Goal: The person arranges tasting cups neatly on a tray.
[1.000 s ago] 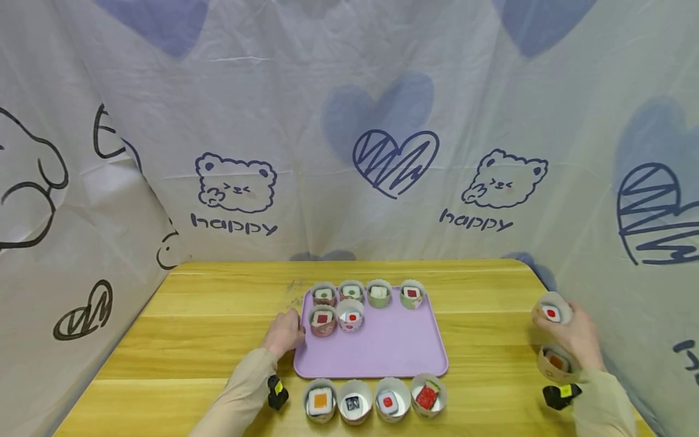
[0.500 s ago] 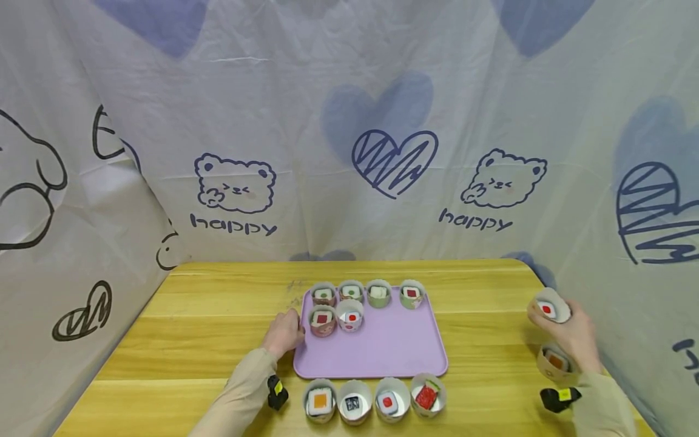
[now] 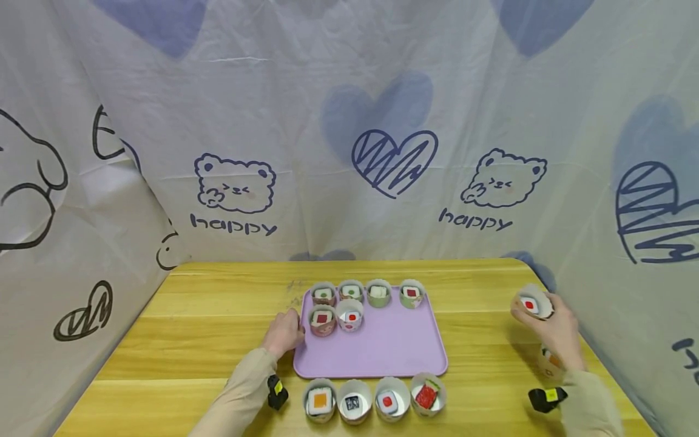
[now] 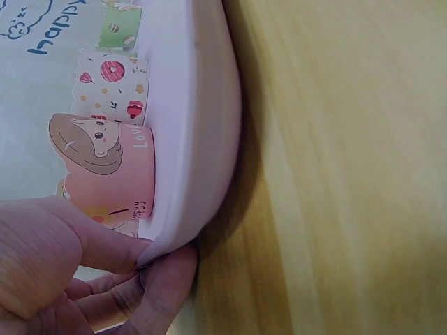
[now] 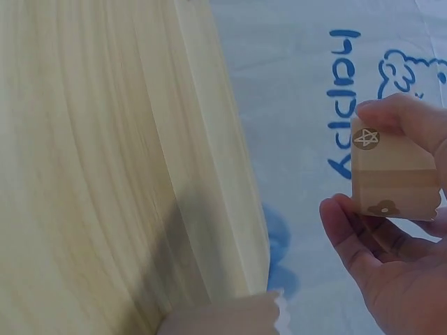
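Observation:
My left hand (image 3: 283,335) pinches the left rim of the lilac tray (image 3: 377,358), thumb on one side and fingers on the other in the left wrist view. Toward the back left of the tray stand several paper cups, each with a small sushi-like block inside; a pink cup (image 4: 115,171) is closest to the left hand. At the right, my right hand (image 3: 562,334) holds a tan paper cup (image 5: 394,167) between thumb and fingers, raised above the table. A white block with a red centre (image 3: 529,304) lies in that cup.
A second tan cup (image 3: 549,364) stands on the table below the right hand, partly hidden by it. Several filled cups line the tray's front, including one with a watermelon-like piece (image 3: 427,396). Printed cloth (image 3: 327,182) hangs around the wooden table (image 3: 218,291).
My right hand has moved left and slightly away from me with the tan cup, and now covers more of the second cup. My left hand and the tray stay in place.

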Available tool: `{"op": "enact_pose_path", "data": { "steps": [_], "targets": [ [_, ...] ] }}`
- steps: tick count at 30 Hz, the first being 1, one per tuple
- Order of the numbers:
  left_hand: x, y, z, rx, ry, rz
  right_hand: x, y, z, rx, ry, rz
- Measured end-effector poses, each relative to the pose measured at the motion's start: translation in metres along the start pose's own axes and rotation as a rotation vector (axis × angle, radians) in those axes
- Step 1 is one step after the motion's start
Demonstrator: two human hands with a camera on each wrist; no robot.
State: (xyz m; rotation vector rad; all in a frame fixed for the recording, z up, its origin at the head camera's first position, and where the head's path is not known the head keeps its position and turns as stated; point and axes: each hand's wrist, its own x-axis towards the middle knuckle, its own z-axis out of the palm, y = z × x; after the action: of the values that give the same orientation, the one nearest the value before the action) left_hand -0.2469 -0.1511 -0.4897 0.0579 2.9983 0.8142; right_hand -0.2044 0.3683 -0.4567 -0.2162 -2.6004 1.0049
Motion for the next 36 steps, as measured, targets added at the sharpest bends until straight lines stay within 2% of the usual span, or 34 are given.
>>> {"op": "enact_pose_path", "data": {
  "steps": [4, 21, 36],
  "targets": [
    [0.0, 0.0, 0.001, -0.009, -0.006, -0.003, 0.0, -0.007, 0.005, 0.008, -0.024, -0.014],
    [0.001, 0.0, 0.001, -0.019, -0.018, -0.013, -0.002, -0.035, 0.034, -0.009, -0.001, -0.143],
    [0.001, 0.0, 0.0, 0.0, -0.014, -0.009, -0.002, -0.063, 0.055, 0.033, -0.1, -0.142]
  ]
}}
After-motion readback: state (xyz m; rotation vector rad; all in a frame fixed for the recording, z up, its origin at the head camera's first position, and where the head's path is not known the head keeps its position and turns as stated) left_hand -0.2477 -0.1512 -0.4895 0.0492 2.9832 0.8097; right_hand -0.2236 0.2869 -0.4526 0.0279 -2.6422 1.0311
